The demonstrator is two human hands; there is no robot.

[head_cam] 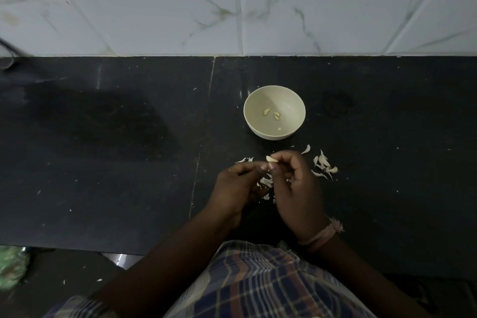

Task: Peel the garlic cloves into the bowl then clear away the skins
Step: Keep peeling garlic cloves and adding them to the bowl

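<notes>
A cream bowl [274, 112] stands on the black counter [103, 162], just beyond the hands and a little to the right of the counter's seam. Inside it lie peeled cloves [266, 111]: one to the left of centre, two touching each other beside it, and a small pale bit nearer the front wall. Nothing else is in the bowl.

The right hand [296, 183] pinches a garlic clove [271, 159] between thumb and curled fingers, holding it just above the counter, in front of the bowl. The left hand [236, 186] meets it from the left, its fingers curled and its thumb tip pressed against the right thumb at the clove's lower end; whether it grips the clove itself or a strip of skin cannot be told.

Skins [324, 164] lie scattered on the counter right of the right hand, with more under and between the hands and a few left of the clove. A single flake lies near the bowl's front.

A thread band [321, 236] circles the right wrist. A checked cloth [258, 281] fills the lower edge. No writing or label is readable anywhere.
</notes>
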